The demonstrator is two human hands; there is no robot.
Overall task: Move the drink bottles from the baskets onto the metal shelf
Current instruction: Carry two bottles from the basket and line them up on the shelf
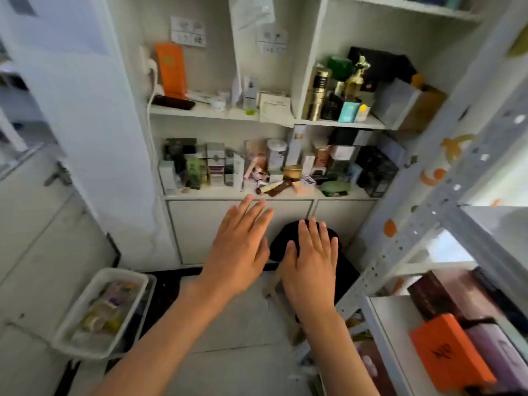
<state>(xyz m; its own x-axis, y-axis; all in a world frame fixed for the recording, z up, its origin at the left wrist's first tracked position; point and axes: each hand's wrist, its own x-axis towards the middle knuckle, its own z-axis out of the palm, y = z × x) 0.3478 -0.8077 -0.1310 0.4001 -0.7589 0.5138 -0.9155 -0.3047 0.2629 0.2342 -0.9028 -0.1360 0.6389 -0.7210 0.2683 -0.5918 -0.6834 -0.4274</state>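
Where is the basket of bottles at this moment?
In the head view the white basket sits low at the left, on the floor beside the white cabinet, left of the left hand; the bottles lie inside it.

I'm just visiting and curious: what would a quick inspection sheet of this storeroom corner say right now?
Surface: pale floor, partly bare between the units.
Job's things: white basket at lower left holding blurred bottles; metal shelf on the right.
Clutter: boxes and cosmetics crowd the white cabinet; orange box on the lower metal shelf.
Hands: left hand and right hand flat, fingers straight, holding nothing.
Cables: white cable hanging from a wall plug.
Surroundings: black stool under the right hand; contact unclear.
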